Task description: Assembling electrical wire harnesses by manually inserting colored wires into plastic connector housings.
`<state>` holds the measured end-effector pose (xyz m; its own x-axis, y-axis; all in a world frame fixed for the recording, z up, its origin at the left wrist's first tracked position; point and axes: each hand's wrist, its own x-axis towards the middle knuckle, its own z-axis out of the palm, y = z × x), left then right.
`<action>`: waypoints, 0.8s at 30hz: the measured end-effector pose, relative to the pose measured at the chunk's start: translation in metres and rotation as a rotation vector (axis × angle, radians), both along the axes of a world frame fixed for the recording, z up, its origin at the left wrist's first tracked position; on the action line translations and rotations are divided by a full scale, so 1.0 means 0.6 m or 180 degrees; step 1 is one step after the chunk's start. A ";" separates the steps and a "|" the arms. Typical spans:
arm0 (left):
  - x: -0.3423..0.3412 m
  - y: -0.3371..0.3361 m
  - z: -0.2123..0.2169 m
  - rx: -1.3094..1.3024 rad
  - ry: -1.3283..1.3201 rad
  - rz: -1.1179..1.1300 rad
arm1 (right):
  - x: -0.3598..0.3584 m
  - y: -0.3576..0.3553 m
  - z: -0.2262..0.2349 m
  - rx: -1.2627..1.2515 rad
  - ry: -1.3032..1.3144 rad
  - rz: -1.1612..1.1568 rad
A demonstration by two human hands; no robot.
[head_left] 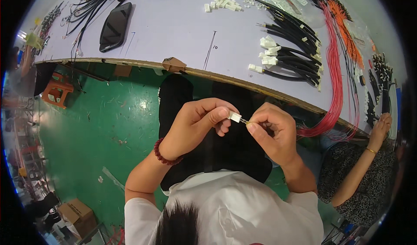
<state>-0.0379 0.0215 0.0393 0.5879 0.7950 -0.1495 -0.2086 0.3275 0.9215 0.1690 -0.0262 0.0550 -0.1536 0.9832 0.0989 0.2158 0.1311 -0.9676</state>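
Over my lap, in front of the table edge, my left hand pinches a small white plastic connector housing between thumb and fingers. My right hand is closed on thin wire ends, held with thumb and forefinger. Their tips point at the housing's right end and meet it; how far in they sit is too small to tell. The rest of whatever the right hand grips is hidden behind its fingers. On the table beyond, black sleeved cables with white connectors lie in a row.
Loose white housings lie at the far middle of the table. A black phone rests at left, near black cables. Red wires hang over the table's right edge. A co-worker's arm reaches in at far right.
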 end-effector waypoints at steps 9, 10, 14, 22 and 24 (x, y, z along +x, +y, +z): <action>0.005 -0.008 0.020 0.1606 0.1303 0.0122 | -0.002 0.001 -0.002 0.0552 -0.0490 -0.0051; 0.006 -0.008 0.019 0.1329 0.1151 0.0088 | -0.004 0.001 -0.004 0.0607 -0.0529 -0.0100; 0.012 -0.014 0.012 0.0789 0.0957 0.0236 | -0.006 0.001 -0.005 0.0634 -0.0492 -0.0079; 0.016 -0.012 -0.001 0.0664 0.0829 0.0095 | 0.001 -0.006 -0.005 -0.0039 -0.0265 0.0079; 0.017 -0.010 -0.003 0.0551 0.0761 0.0045 | 0.002 -0.003 -0.007 -0.0120 -0.0083 0.0104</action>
